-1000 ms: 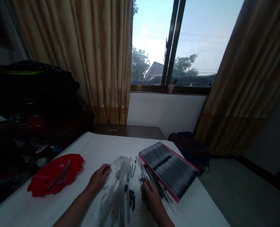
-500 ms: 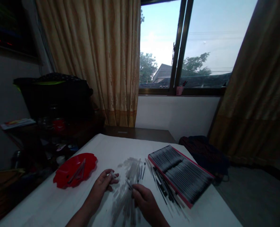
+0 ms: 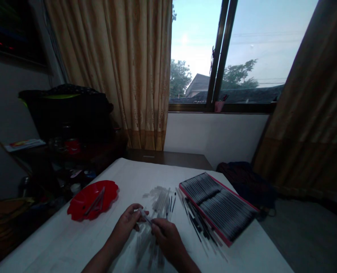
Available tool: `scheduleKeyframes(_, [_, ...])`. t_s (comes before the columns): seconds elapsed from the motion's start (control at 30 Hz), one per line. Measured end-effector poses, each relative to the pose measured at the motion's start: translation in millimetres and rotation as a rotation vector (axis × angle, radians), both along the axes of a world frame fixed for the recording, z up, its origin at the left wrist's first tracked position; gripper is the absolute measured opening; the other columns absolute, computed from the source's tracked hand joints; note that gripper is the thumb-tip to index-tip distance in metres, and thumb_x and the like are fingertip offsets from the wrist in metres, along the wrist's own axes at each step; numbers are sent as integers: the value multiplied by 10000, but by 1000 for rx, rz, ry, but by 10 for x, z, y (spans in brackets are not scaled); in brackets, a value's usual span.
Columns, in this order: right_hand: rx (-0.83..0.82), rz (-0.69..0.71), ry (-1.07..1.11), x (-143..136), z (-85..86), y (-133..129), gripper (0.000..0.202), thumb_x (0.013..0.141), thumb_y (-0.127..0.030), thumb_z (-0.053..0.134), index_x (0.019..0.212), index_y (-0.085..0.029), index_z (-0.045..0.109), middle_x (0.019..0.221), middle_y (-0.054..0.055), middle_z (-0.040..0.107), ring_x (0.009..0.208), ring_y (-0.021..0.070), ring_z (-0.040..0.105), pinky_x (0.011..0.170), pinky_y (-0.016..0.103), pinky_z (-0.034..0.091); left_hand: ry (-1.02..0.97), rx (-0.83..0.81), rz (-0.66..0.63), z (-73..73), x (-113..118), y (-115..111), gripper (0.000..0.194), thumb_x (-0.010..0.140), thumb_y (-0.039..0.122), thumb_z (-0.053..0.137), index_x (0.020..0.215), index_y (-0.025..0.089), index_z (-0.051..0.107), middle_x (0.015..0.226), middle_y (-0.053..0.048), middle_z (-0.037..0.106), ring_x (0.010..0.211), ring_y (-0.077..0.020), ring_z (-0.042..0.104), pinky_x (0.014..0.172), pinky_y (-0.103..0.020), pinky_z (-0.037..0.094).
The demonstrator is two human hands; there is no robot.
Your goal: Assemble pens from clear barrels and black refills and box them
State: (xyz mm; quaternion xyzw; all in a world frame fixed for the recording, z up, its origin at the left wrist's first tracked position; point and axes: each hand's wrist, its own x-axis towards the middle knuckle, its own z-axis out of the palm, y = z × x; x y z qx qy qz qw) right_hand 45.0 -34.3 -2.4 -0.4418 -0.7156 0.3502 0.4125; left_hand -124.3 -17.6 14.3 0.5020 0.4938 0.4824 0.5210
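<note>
My left hand [image 3: 128, 220] pinches a small whitish, translucent piece [image 3: 141, 212] between thumb and fingers. My right hand [image 3: 168, 236] grips a thin grey stick [image 3: 148, 220], whose far end meets the piece at the left fingertips. Whether the stick has entered the piece, I cannot tell. Beneath and beyond both hands spreads a pile of clear, narrow plastic tubes or sleeves [image 3: 160, 198]. A few thin dark-tipped sticks [image 3: 173, 203] lie just right of that pile. More loose black and pale sticks [image 3: 196, 226] rest beside a red-edged box [image 3: 243, 204] packed with rows of grey sticks.
A red scalloped dish [image 3: 111, 195] with a few clear strips stands at the left on the white-covered table [image 3: 71, 246]. Beyond the table's left edge is a dark side table with a red can [image 3: 72, 146]. Dark cloth [image 3: 243, 180] lies off the right edge.
Both hands have come together: the right moved left and slightly up with its stick, meeting the small piece in the left. The whole view has shifted slightly.
</note>
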Motion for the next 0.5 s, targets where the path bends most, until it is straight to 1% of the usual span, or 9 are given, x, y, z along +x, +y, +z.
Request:
scheduleKeyframes(0.1, [35,-15,-69,50,47,-14,227,814,-182,445,660,-178,611,648,-12,575,635,120,525,601,204,356,54,10,-38,1,42,-18,479,668,613,599,907,209,505,853,-88,724,781,-212,655,539,-240,426])
scheduleKeyframes(0.17, [49,-23,-145,111,78,-33,216,798,-165,463,643,-174,613,639,-15,576,624,115,514,590,203,342,128,22,-76,17,42,-42,431,689,590,581,883,213,509,806,-58,712,740,-193,640,507,-221,405])
scheduleKeyframes(0.27, [42,-1,-274,247,110,-70,202,784,-173,498,628,-175,626,613,-20,578,580,108,495,546,204,308,345,43,-182,92,12,-98,300,731,480,583,850,206,558,693,5,667,626,-150,602,492,-203,383])
scheduleKeyframes(0.37, [69,71,-376,393,151,-107,205,788,-182,509,630,-185,639,618,-9,610,589,119,521,544,215,296,558,109,-331,194,-5,-152,187,758,367,575,805,197,636,644,29,646,600,-134,594,566,-210,410])
scheduleKeyframes(0.43, [98,120,-424,462,186,-125,212,796,-176,500,646,-193,648,643,3,638,616,129,550,559,218,305,596,130,-401,226,11,-173,175,760,330,564,793,195,670,655,26,653,608,-133,599,589,-211,420])
scheduleKeyframes(0.5, [118,142,-455,498,205,-140,225,811,-173,484,669,-199,656,673,13,656,635,134,571,567,217,313,545,79,-410,197,47,-184,180,748,312,558,789,187,681,671,21,659,595,-128,595,556,-203,419])
